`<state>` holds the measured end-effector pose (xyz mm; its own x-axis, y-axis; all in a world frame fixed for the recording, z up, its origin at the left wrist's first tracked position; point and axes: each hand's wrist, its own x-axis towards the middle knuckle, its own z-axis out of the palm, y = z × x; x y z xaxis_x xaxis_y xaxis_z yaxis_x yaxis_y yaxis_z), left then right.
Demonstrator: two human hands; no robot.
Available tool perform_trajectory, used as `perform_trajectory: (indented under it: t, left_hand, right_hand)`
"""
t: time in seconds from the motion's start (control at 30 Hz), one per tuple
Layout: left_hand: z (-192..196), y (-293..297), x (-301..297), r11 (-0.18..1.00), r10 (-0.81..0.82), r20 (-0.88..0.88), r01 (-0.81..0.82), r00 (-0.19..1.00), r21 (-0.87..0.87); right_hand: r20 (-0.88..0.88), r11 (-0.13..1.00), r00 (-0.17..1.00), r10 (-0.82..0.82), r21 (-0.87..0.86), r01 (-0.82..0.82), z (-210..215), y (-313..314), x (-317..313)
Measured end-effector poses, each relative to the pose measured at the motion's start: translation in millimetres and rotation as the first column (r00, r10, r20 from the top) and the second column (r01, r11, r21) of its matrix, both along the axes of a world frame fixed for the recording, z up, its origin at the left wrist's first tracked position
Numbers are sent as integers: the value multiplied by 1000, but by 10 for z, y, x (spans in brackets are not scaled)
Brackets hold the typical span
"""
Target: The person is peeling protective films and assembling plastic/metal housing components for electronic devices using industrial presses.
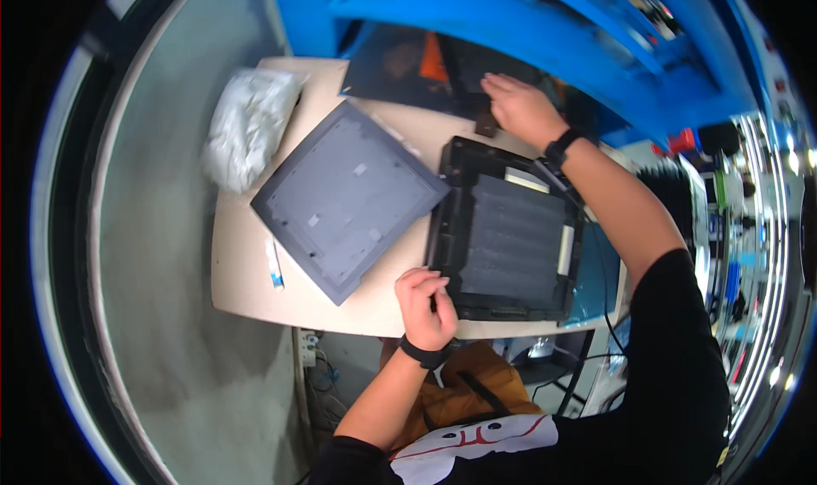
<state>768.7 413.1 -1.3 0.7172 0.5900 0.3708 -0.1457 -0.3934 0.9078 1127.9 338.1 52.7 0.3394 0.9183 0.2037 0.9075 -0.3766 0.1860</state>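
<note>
My left hand (425, 306) is at the near left corner of a black rectangular tray (444, 221). Its fingers are curled; whether they grip the tray's rim or something small is hidden. In the tray lies a dark grey ribbed panel (515, 242), with pale strips (565, 251) along two of its sides. Beyond the tray's far edge, my right hand (523, 111) has its fingers stretched out over a dark glossy sheet (396, 68), with nothing seen in them. Just beneath that hand is a small dark brown block (486, 126). Left of the tray, a flat grey square panel (349, 196) lies turned at an angle, one corner meeting the tray.
A silvery plastic bag (251, 128) lies at the table's far left, near a grey wall (170, 247). A small white and blue strip (273, 264) is by the grey panel. Blue metal shelving (477, 17) overhangs the back. A blue sheet (593, 285) and a cable (606, 289) are at the right.
</note>
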Motion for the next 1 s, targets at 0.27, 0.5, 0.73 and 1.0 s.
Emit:
perform_trajectory:
  t: [0.27,0.5,0.73,1.0]
  left_hand:
    - [51,-91,56,990,11,-62,-2,998,144]
    - [-48,-52,55,975,-59,-109,80,992,209]
    - [-104,6,48,943,-86,-142,127,986,308]
    - [-158,13,61,911,41,-237,61,971,408]
  right_hand:
    - [68,947,994,82,306,-99,983,-728,-881]
    - [-118,793,993,-20,603,88,1870,-1861,-2339]
    - [-599,-115,508,-620,709,696,2440,-3554,-3788]
    - [-741,-803,642,196,254,539,2138,-5874,-4145]
